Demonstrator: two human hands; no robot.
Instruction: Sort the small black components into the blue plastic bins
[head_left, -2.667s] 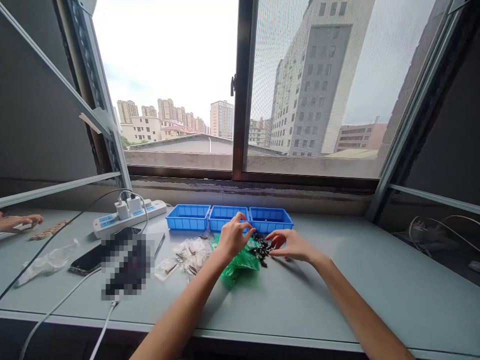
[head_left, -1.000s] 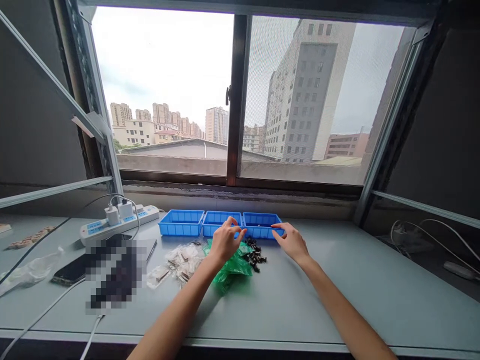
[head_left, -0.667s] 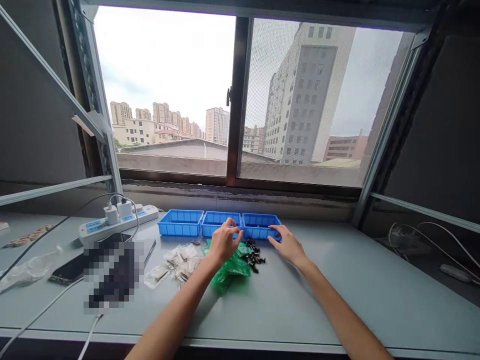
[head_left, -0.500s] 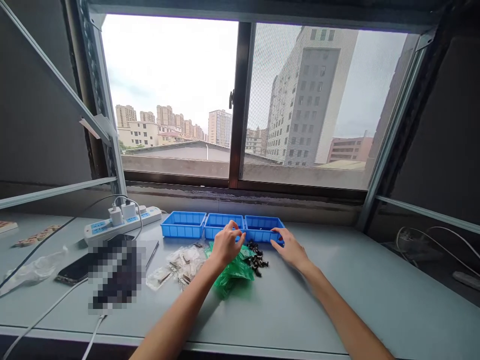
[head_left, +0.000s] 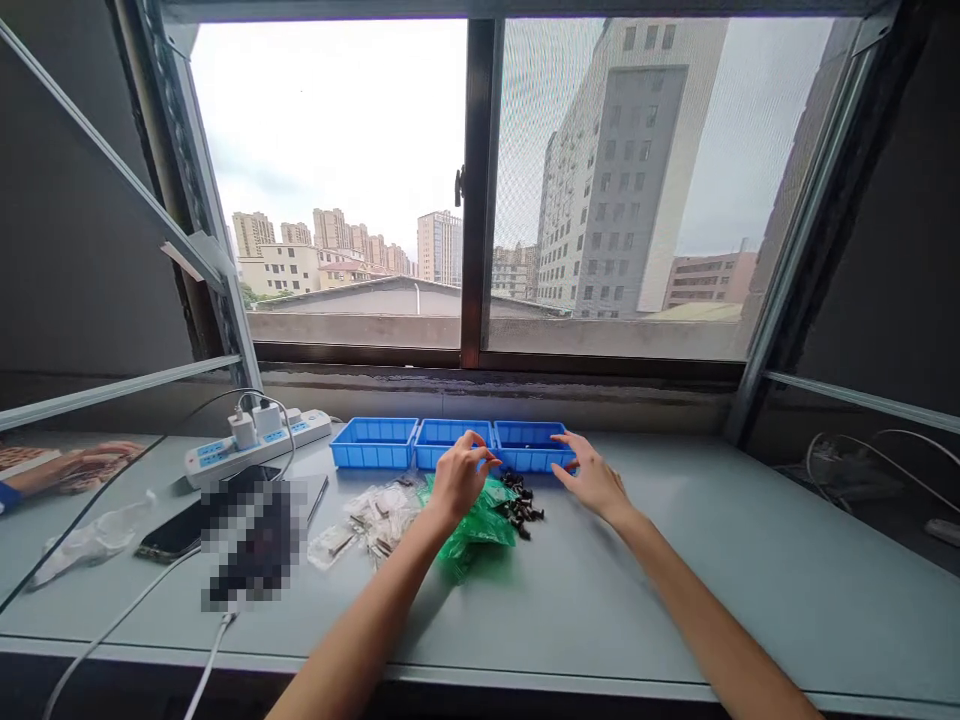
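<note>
Three blue plastic bins stand in a row: a left bin (head_left: 373,458), a middle bin (head_left: 429,458) and a right bin (head_left: 525,462) with a few tiny bits inside. My left hand (head_left: 459,478) hovers before the middle bin, fingers curled toward the thumb; whatever they pinch is too small to make out. At the right bin's outer end is my right hand (head_left: 598,487), thumb and forefinger spread beside its corner. Under my left hand lies a crumpled green plastic bag (head_left: 480,525). Small black parts (head_left: 520,505) are heaped beside it.
Clear bags with metal pieces (head_left: 375,520) lie left of the green bag. Further left are a phone (head_left: 176,522), a power strip (head_left: 206,460), cables and crumpled clear plastic (head_left: 97,540). Another person's hand (head_left: 105,460) rests at the far left. A window stands behind.
Another person's hand and blue sleeve have come in at the far left. My right hand has shifted slightly outward along the right bin. My left hand keeps its curled pose; the view has tilted slightly.
</note>
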